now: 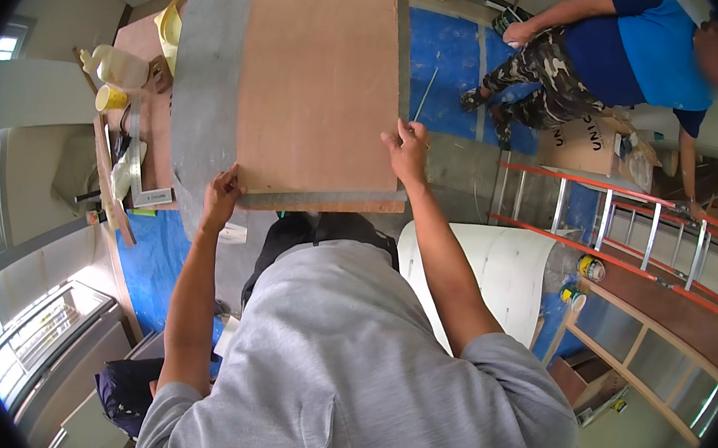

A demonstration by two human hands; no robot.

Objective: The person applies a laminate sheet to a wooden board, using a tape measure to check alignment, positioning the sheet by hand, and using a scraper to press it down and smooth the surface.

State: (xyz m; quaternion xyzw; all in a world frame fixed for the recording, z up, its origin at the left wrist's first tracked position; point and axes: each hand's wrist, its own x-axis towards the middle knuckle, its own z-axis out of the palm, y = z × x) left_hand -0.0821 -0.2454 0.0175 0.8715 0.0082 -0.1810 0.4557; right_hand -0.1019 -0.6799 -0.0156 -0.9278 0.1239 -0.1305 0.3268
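The brown panel (321, 82) is already laid flat on the grey surface (211, 54); its placing is judged largely done, with release left. At the panel's near-left corner, whether the fingers of the left hand (221, 197) are clamped cannot be told; at its right edge, those of the right hand (409, 151) are held apart.

Both hands (221, 198) touch the edges of a brown board (321, 82).
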